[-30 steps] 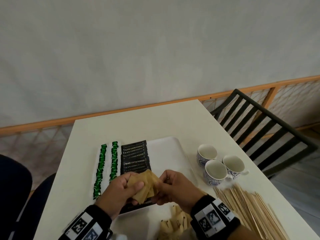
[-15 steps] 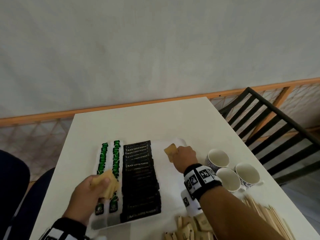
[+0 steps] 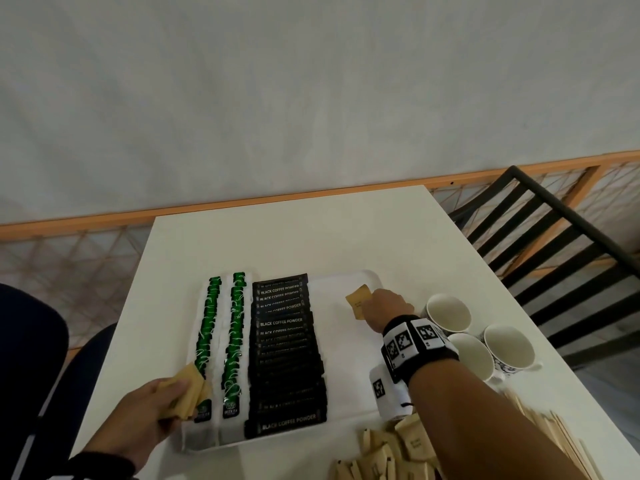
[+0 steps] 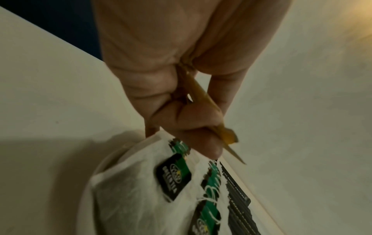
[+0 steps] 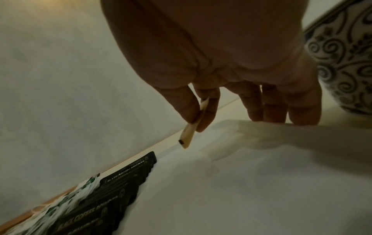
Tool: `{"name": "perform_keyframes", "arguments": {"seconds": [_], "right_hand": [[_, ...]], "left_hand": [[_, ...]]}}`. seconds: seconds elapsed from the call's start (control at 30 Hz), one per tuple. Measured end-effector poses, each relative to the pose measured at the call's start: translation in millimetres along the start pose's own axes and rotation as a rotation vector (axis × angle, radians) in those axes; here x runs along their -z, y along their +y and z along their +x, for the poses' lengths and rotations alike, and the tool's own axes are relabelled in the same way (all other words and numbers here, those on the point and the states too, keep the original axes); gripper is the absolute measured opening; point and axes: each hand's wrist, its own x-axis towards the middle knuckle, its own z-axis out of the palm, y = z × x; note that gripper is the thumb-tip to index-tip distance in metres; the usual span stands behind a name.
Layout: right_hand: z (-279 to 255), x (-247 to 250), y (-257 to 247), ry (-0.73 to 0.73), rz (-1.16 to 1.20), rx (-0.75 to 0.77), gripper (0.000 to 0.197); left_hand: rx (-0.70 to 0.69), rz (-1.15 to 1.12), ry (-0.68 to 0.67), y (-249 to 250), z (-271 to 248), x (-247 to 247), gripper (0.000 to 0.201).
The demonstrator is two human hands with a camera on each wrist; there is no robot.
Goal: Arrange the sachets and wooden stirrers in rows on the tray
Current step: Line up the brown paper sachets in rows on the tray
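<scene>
Head view: a second ago both hands met over the near edge of the tray (image 3: 346, 436), sharing a bundle of brown sachets; now they are apart. The right hand (image 3: 386, 308) has carried one brown sachet (image 3: 358, 301) to the tray's bare far right corner, which looks like the start of a new row beside the black coffee sachets (image 3: 285, 355). The left hand (image 3: 138, 420) waits at the near left corner gripping the remaining brown stack (image 3: 188, 393). Loose brown sachets (image 3: 391, 455) and the wooden stirrers (image 3: 561, 441) lie on the worktop (image 3: 311, 237), off the tray.

Left wrist view: the fingers (image 4: 193, 127) are curled tightly round the thin stack, above the green tea sachets (image 4: 173, 178).

Right wrist view: thumb and forefinger pinch the single sachet (image 5: 189, 135) just above the tray, apparently not yet released.
</scene>
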Motion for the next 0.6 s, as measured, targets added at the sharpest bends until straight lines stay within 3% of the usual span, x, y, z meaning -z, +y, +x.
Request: {"name": "perform_keyframes", "arguments": {"seconds": [0.27, 0.37, 0.47, 0.53, 0.6], "right_hand": [[-6.6, -12.1, -5.4, -0.033, -0.021, 0.020, 0.032], [-8.2, -10.5, -11.5, 0.021, -0.058, 0.019, 0.037], [-6.0, -2.8, -24.2, 0.104, 0.088, 0.066, 0.037], [2.3, -2.3, -37.0, 0.066, 0.217, 0.144, 0.028], [12.0, -4.7, -49.9, 0.002, 0.288, 0.128, 0.021]], "left_hand": [[0.014, 0.034, 0.047, 3.9, -9.1, 10.0, 0.020], [-0.003, 0.044, 0.093, 7.3, -13.4, 10.6, 0.017], [-0.073, 0.075, 0.138, 9.3, -12.0, 8.5, 0.019], [-0.115, 0.086, 0.125, 12.1, -13.7, 3.4, 0.021], [-0.129, 0.095, 0.090, 14.0, -15.3, -3.2, 0.024]]}}
